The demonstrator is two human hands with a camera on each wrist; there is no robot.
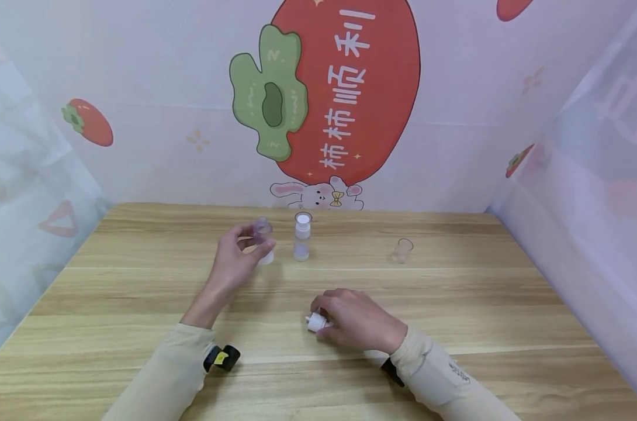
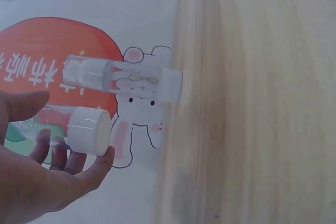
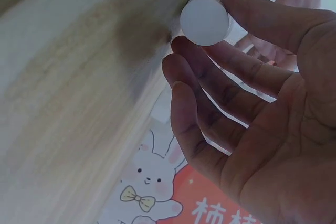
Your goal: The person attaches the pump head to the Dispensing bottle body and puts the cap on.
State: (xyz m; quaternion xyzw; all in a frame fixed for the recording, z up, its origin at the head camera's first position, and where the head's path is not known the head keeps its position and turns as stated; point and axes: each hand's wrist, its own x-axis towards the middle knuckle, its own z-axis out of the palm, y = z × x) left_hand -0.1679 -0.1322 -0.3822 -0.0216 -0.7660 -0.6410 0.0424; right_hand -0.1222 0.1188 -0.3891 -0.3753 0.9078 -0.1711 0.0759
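Observation:
My left hand (image 1: 233,257) holds a clear bottle (image 2: 55,124) with a white base (image 2: 90,131), thumb on one side and fingers on the other. In the head view this base (image 1: 266,258) points down, close over the table. A second clear bottle (image 1: 301,248) with a white pump top stands upright just right of it. Nearer the front, my right hand (image 1: 357,318) pinches a small white pump head (image 1: 317,322) between thumb and fingers, its nozzle pointing left. From the right wrist, only the round white end (image 3: 206,19) of that piece shows; the other fingers are loosely bent.
A small clear cap (image 1: 401,251) sits on the wooden table (image 1: 455,292) toward the back right. Behind the table's far edge rises a printed backdrop (image 1: 192,169), with hanging sheets on both sides.

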